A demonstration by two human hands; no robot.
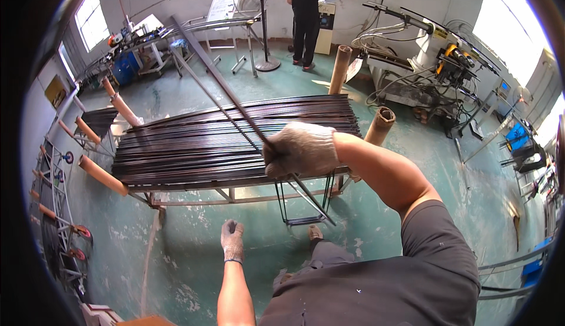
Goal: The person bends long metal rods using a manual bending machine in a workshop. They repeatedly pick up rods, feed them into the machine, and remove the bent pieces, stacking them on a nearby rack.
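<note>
Raised over the near edge of a rack, my right hand (300, 149), in a light knit work glove, is closed around long thin dark metal rods (226, 96). They slant from the upper left down past my fist, their lower ends showing beneath it. Under them lies a wide layer of similar dark rods (235, 134) side by side on the metal rack (229, 195). My left hand (232, 239), also gloved, hangs lower, apart from the rack. Its fingers are curled in and nothing sticks out of them.
Brown cardboard tubes (340, 70) sleeve the rack's corner posts. A black rectangular wire frame (303, 220) hangs at its near side. Farther off are a standing fan (263, 25), a person (304, 17) in dark clothes, and a machine (426, 49) with cables. A wheeled frame (62, 208) stands left.
</note>
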